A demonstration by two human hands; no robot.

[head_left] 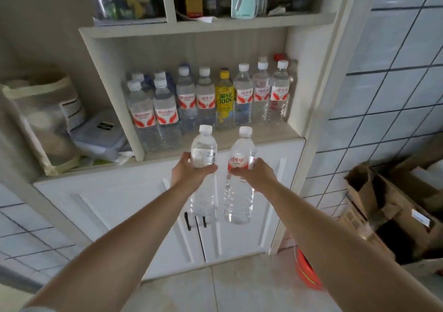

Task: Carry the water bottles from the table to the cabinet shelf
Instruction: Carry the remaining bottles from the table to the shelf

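My left hand (190,171) grips a clear water bottle with a white label (203,153) around its middle. My right hand (255,172) grips a clear water bottle with a red label (239,160) the same way. Both bottles are upright, white caps up, held side by side just in front of the cabinet shelf (275,130). Several water bottles (187,100) and one yellow drink bottle (224,100) stand in rows at the back of that shelf. A bare strip of shelf lies in front of them.
White cabinet doors with black handles (188,220) are below the shelf. A higher shelf (208,25) holds boxes and papers. A cloth bag (40,119) and plastic box (98,134) sit at left. Cardboard boxes (393,206) and a red basin (308,272) are on the floor at right.
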